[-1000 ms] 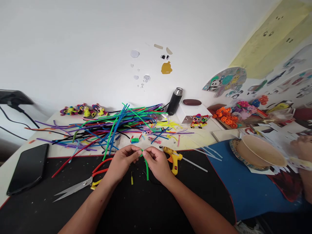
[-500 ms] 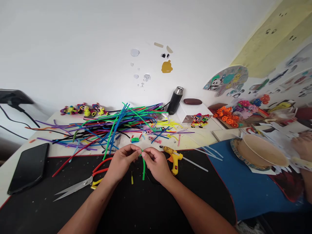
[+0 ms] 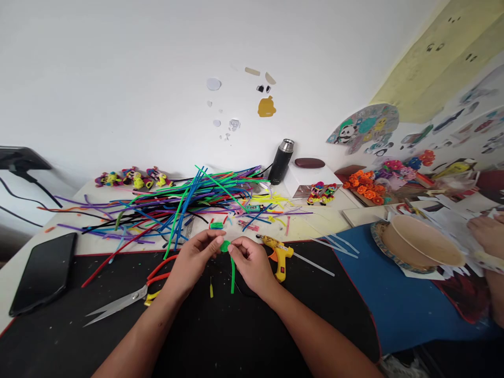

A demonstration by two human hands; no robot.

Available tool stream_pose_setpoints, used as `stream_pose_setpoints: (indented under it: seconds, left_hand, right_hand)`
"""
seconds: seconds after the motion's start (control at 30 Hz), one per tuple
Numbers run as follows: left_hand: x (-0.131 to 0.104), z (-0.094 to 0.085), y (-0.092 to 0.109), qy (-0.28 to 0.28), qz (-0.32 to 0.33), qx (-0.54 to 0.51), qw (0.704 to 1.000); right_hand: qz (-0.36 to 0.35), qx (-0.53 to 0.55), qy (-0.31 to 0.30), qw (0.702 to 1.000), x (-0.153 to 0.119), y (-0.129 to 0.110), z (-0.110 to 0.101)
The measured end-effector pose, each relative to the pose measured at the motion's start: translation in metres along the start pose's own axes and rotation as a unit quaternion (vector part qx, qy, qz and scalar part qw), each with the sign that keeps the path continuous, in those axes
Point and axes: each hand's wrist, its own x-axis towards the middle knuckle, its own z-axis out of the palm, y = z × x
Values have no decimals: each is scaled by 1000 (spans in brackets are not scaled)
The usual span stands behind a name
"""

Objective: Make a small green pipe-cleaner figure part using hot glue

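Observation:
A green pipe cleaner (image 3: 232,273) is coiled into a small flat disc at its top, and its loose end hangs down over the black mat. My left hand (image 3: 199,257) pinches the left side of the coil between thumb and fingers. On the coil's right side, my right hand (image 3: 252,262) pinches it where the loose end leaves. Below the hands lies a small yellow piece (image 3: 211,290). Scissors with red and yellow handles (image 3: 118,304) lie open left of my left wrist. A yellow glue gun (image 3: 280,257) rests just right of my right hand.
Behind the hands is a pile of coloured pipe cleaners (image 3: 189,197). A phone (image 3: 43,273) lies at the left. A black flask (image 3: 281,163) and a white box (image 3: 309,178) stand at the back. At the right are a bowl (image 3: 427,241) and another person's hand (image 3: 488,233).
The fingers have parted slightly, and the green coil now shows between them. The view has shifted a little. At the right, the other person's hand has moved slightly.

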Motion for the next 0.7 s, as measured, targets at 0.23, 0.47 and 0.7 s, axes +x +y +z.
stream_pose_setpoints:
  seconds: [0.23, 0.47, 0.7]
  left_hand:
    - [-1, -35, 39, 95, 67, 204, 972]
    - [34, -32, 22, 8, 139, 494, 858]
    - [68, -22, -25, -11, 144, 454, 879]
  right_hand:
    - [38, 110, 5, 993, 7, -1, -9]
    - [65, 163, 15, 984, 8, -16, -11]
    - [59, 157, 19, 986, -1, -19, -29]
